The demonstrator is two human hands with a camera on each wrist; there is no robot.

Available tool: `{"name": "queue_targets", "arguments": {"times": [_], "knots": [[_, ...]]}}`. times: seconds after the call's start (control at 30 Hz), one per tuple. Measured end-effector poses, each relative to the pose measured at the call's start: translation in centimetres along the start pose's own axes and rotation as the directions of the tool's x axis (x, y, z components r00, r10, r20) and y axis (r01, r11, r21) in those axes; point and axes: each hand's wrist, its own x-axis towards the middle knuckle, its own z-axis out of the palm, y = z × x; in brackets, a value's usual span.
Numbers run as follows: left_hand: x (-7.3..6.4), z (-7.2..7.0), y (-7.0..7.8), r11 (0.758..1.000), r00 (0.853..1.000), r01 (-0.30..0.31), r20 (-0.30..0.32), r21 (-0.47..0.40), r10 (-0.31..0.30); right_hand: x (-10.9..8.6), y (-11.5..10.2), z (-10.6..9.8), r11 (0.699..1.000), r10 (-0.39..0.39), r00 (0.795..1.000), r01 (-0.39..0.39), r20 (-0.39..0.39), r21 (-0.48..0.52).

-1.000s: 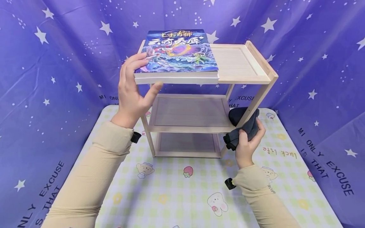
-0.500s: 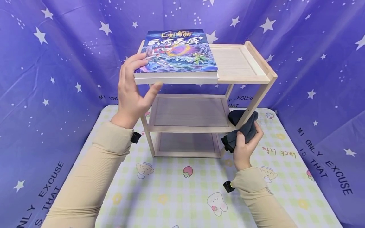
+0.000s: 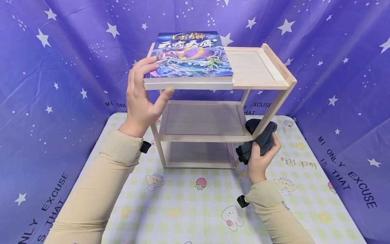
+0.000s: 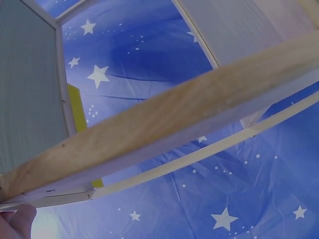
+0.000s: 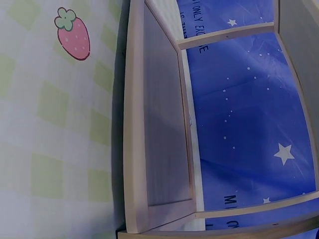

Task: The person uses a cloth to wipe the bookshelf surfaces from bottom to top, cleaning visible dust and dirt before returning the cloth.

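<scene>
A thick book [image 3: 192, 57] with a blue illustrated cover lies on the top tier of a wooden three-tier shelf [image 3: 256, 64]. My left hand [image 3: 141, 95] holds the book's near left corner, fingers over the cover and thumb at the front edge. In the left wrist view, only the fingertips [image 4: 20, 221] show, beside a wooden bar. Low at the shelf's right front post, my right hand [image 3: 263, 157] grips a dark grey cloth [image 3: 265, 140] with black edges. The cloth is bunched round both sides of that post. The right wrist view catches the bottom tier [image 5: 164, 119] but not the hand.
The shelf stands on a table with a green checked cloth [image 3: 182, 223] printed with cartoon figures. Purple star-patterned curtains [image 3: 76, 51] hang behind and on both sides. A slim yellow strip [image 4: 77, 107] shows behind the shelf in the left wrist view.
My right hand and the dark cloth have moved slightly down and left along the post. My left hand and the book have stayed in place.
</scene>
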Motion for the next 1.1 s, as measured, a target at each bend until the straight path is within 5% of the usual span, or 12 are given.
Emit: {"name": "queue_targets", "arguments": {"times": [1.1], "knots": [[0.0, 0.0, 0.1, 1.000, 1.000, 0.007, -0.009, -0.007, -0.007, -1.4, 0.8, -0.3, 0.999, 0.039, 0.998, -0.038, -0.046, 0.008]]}}
